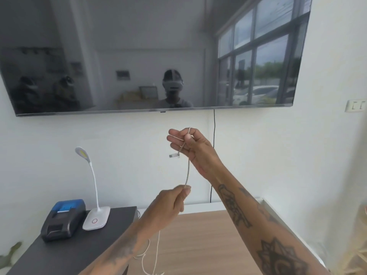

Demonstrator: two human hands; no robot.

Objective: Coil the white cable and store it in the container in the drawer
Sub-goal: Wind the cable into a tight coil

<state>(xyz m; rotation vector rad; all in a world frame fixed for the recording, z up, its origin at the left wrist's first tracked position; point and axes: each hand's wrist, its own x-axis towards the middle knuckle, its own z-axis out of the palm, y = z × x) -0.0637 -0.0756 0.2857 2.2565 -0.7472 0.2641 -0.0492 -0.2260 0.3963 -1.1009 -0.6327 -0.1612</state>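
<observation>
The white cable point(187, 171) runs taut between my two raised hands. My right hand point(188, 144) is high in front of the wall and pinches the cable near its end. The small plug point(174, 155) dangles just left of that hand's fingers. Lower down, my left hand point(170, 205) grips the cable between thumb and fingers. The remaining length hangs below my left forearm and trails in loose loops point(153, 261) towards the wooden top. No drawer or container is in view.
A wooden tabletop point(208, 245) lies below my arms. On the dark cabinet point(69, 253) at left stand a black and blue printer point(63, 219) and a white desk lamp point(95, 215). A large dark screen point(151, 54) hangs on the wall, with a black cord point(213, 155) below it.
</observation>
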